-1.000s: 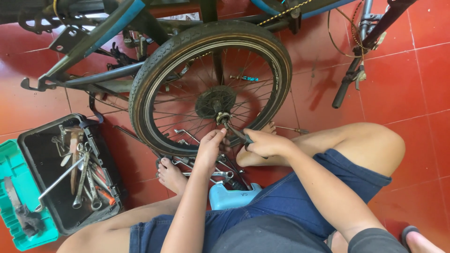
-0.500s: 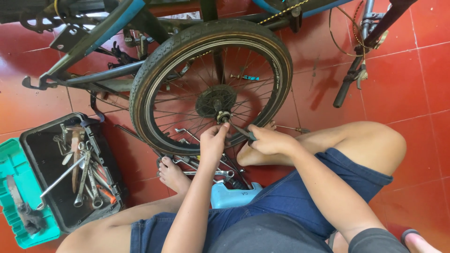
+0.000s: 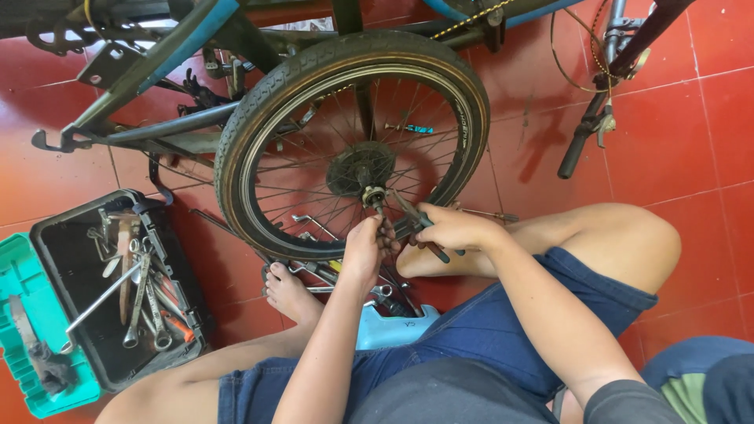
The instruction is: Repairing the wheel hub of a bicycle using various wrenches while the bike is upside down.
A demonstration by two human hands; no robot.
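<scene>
Both hands have dropped slightly from the hub: the left hand (image 3: 367, 245) now pinches the axle end (image 3: 375, 196) at the bicycle wheel (image 3: 353, 141) centre, while the right hand (image 3: 448, 229) closes around a dark tool (image 3: 420, 226) beside it, above the red floor (image 3: 691, 118)

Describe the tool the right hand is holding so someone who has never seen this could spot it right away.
Start at the bicycle wheel standing on the red floor and find its dark hub. Just below and right of the hub, the right hand grips a slim dark tool slanting up toward the axle. Unlike the shiny wrenches lying loose under the wheel, it is dark and held.
</scene>
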